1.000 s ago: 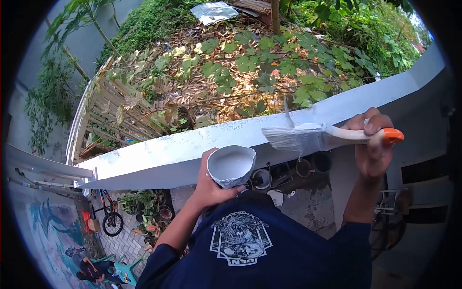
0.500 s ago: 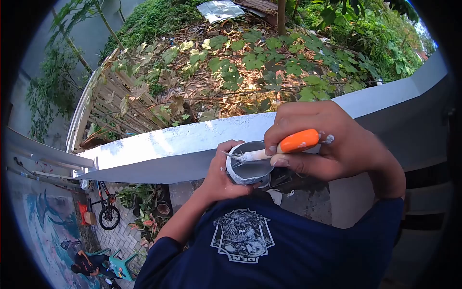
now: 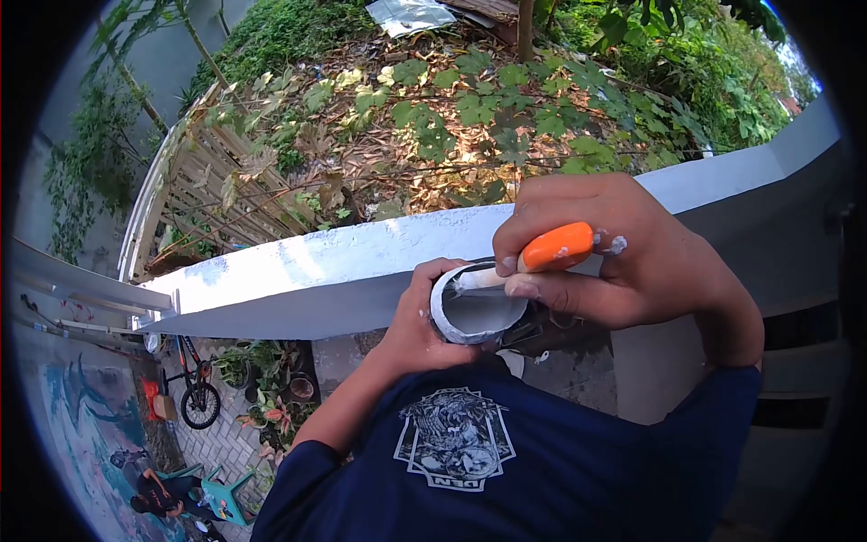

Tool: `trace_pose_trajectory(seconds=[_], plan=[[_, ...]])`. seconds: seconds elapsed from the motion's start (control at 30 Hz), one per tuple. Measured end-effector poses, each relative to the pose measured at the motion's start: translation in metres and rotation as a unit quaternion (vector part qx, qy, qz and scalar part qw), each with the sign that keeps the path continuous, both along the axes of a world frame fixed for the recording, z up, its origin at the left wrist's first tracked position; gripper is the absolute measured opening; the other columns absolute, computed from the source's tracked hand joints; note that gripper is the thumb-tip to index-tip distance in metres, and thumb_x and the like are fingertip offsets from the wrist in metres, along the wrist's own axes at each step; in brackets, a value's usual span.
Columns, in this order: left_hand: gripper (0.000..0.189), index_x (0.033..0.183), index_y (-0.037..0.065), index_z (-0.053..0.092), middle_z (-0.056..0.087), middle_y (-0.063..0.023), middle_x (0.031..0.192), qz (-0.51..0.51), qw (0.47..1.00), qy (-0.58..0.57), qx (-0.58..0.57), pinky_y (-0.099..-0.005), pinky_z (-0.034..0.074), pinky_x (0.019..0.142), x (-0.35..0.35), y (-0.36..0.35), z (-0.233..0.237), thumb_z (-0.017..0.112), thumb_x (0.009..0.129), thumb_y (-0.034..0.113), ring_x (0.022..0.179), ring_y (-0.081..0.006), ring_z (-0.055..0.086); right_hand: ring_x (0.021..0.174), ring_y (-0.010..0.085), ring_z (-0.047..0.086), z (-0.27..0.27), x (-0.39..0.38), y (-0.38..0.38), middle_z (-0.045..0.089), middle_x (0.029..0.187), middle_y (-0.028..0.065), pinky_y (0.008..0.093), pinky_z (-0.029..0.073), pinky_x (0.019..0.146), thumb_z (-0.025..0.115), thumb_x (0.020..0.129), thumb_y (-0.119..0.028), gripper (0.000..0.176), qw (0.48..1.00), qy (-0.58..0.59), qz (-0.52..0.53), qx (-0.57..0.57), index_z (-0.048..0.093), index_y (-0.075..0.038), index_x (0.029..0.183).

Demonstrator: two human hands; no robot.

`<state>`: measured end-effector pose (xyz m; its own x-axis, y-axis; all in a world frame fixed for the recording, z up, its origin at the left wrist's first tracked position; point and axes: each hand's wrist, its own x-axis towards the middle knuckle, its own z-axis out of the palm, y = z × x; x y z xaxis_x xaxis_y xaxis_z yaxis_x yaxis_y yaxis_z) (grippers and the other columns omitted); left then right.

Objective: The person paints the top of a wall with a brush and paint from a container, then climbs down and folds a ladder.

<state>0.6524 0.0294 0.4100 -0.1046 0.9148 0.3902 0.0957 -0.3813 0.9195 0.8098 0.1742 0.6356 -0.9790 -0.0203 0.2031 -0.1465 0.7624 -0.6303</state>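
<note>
My left hand (image 3: pixel 417 318) is wrapped around a round paint cup (image 3: pixel 517 323) with a white-smeared rim, holding it below the top of the wall. Greyish-white paint (image 3: pixel 479 314) shows inside it. My right hand (image 3: pixel 623 257) grips a paintbrush (image 3: pixel 558 247) by its orange-ended handle, thumb and fingers closed on it. The brush slants down to the left into the cup, and its bristles lie inside near the left rim, partly hard to make out. White paint spots mark my right hand near the base of the index finger.
A white-topped wall (image 3: pixel 361 251) runs across in front of me. Beyond it are vines, dry leaves and a slatted fence (image 3: pixel 203 181). Down at the left are a bicycle (image 3: pixel 199 393), potted plants (image 3: pixel 271 384), and a seated person (image 3: pixel 158 495) beside a green plastic chair (image 3: pixel 226 499).
The brush's bristles have gone from across the cup's left rim to down inside it. The cup has shifted slightly right, and my right hand has risen a little.
</note>
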Motion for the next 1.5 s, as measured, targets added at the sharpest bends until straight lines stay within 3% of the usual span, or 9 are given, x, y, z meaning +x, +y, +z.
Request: trace_pose_trajectory(seconds=[0.13,0.27,0.47,0.73,0.87,1.07,1.27,1.4,1.5], plan=[[0.093,0.136,0.004,0.037,0.058,-0.0118,0.123,-0.005,1.000,-0.008,-0.027,-0.0348,0.045,0.099,0.000,0.002,0.002,0.091,0.062,0.022,0.114,-0.0200,0.058,0.075,0.0213,0.063,0.006,0.006,0.003,0.067,0.085,0.0069,0.0316,0.048,0.066,0.075,0.081,-0.010,0.014,0.995,0.089,-0.043,0.003,0.068,-0.004,0.092],[0.093,0.137,0.002,0.038,0.057,-0.0119,0.123,-0.019,0.999,0.037,-0.011,-0.0346,0.044,0.100,-0.002,0.008,0.019,0.091,0.064,0.024,0.114,-0.0196,0.057,0.073,0.0211,0.062,0.016,0.011,0.001,0.066,0.083,0.0073,0.0318,0.047,0.064,0.076,0.080,-0.011,0.016,0.992,0.109,-0.045,0.042,0.068,-0.004,0.092],[0.092,0.139,0.000,0.041,0.059,-0.0137,0.124,-0.038,0.995,-0.084,-0.035,-0.0365,0.043,0.102,0.005,0.016,0.043,0.088,0.067,0.032,0.116,-0.0215,0.057,0.073,0.0242,0.067,0.023,0.022,-0.016,0.063,0.082,0.0081,0.0317,0.053,0.061,0.081,0.076,-0.008,0.018,0.981,0.129,-0.033,0.145,0.068,-0.004,0.087],[0.091,0.138,-0.002,0.042,0.060,-0.0179,0.124,-0.001,0.999,-0.027,0.019,-0.0380,0.045,0.101,0.008,0.023,0.061,0.087,0.068,0.035,0.115,-0.0260,0.060,0.076,0.0263,0.071,0.024,0.039,-0.023,0.063,0.088,0.0089,0.0337,0.062,0.063,0.084,0.070,-0.009,0.024,0.946,0.140,-0.003,0.291,0.067,-0.004,0.085],[0.090,0.138,-0.002,0.042,0.061,-0.0183,0.122,-0.010,0.999,-0.030,0.005,-0.0386,0.046,0.100,0.012,0.022,0.065,0.086,0.068,0.035,0.114,-0.0268,0.061,0.067,0.0214,0.068,0.016,0.041,-0.027,0.057,0.081,0.0060,0.0288,0.056,0.055,0.073,0.069,-0.009,0.020,0.921,0.227,-0.003,0.315,0.066,-0.006,0.087],[0.089,0.137,-0.002,0.042,0.061,-0.0194,0.122,0.025,0.999,0.022,0.009,-0.0393,0.046,0.099,0.013,0.022,0.071,0.086,0.067,0.033,0.113,-0.0282,0.062,0.069,0.0221,0.068,0.020,0.051,-0.032,0.058,0.082,0.0071,0.0296,0.056,0.056,0.075,0.068,-0.008,0.021,0.910,0.234,-0.018,0.342,0.067,-0.005,0.087],[0.089,0.136,-0.002,0.043,0.060,-0.0193,0.122,0.017,1.000,0.008,-0.007,-0.0396,0.046,0.099,0.019,0.024,0.059,0.086,0.066,0.032,0.114,-0.0283,0.061,0.078,0.0236,0.068,0.030,0.081,-0.007,0.063,0.085,0.0108,0.0329,0.059,0.065,0.074,0.081,-0.006,0.017,0.947,0.252,-0.137,0.143,0.065,0.000,0.094],[0.090,0.134,-0.004,0.042,0.059,-0.0173,0.124,0.000,0.999,-0.040,-0.022,-0.0381,0.045,0.100,0.023,0.021,0.044,0.088,0.067,0.035,0.116,-0.0255,0.059,0.098,0.0201,0.066,0.032,0.120,0.034,0.062,0.104,0.0101,0.0356,0.062,0.082,0.063,0.097,-0.010,0.020,0.918,0.272,-0.283,-0.058,0.060,0.003,0.112],[0.092,0.134,-0.005,0.040,0.058,-0.0179,0.125,-0.021,0.999,-0.032,-0.037,-0.0379,0.046,0.101,0.019,0.013,0.033,0.089,0.067,0.035,0.116,-0.0255,0.059,0.098,0.0140,0.064,0.035,0.163,0.104,0.063,0.103,0.0051,0.0341,0.061,0.085,0.066,0.098,-0.025,0.027,0.884,0.188,-0.425,-0.047,0.062,-0.002,0.112]])
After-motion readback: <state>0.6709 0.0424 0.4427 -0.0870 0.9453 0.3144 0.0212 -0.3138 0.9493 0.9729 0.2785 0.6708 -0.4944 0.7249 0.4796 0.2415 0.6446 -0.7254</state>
